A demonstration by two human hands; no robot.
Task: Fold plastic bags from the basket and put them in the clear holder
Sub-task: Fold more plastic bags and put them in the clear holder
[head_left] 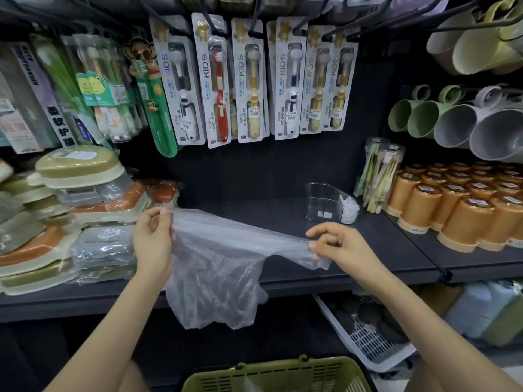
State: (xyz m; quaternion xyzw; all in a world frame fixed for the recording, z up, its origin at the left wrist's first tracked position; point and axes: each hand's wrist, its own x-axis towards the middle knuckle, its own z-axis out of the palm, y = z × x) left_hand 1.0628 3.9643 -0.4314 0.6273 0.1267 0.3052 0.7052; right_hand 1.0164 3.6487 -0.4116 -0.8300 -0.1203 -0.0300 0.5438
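A thin translucent plastic bag hangs stretched between my hands in front of the dark shelf. My left hand pinches its upper left corner. My right hand pinches the right end of its top edge. The bag's body droops below the shelf edge. The clear holder stands on the shelf behind my right hand, with a folded white bag in its right part. The green basket sits at the bottom of the view, below the bag.
Stacked soap boxes crowd the shelf's left side. Orange cups and a tube of toothbrushes fill the right. Packaged kids' toothbrushes hang above. A white slotted tray lies on the lower shelf at the right.
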